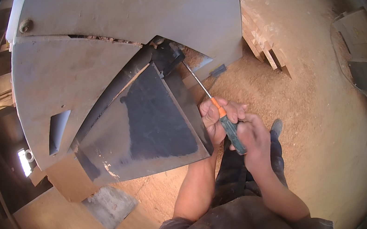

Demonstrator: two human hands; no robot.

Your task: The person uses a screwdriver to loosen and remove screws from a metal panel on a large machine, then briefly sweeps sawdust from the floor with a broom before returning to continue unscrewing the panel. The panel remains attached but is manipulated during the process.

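A screwdriver with a dark green and orange handle slants up and left, its metal shaft reaching a black fitting inside an opening in a large greyish panelled body. My left hand is closed around the front of the handle, by the orange collar. My right hand is slightly blurred and grips the rear of the handle. The tip is hidden against the black fitting. Just left of my hands, a dark wedge-shaped metal panel with a worn surface juts out from the body.
Sawdust covers the floor. Stacked wooden pieces lie beyond the body's right side, and boards lie at the lower left. A round knob sits on the upper panel. Cartons stand at the far right.
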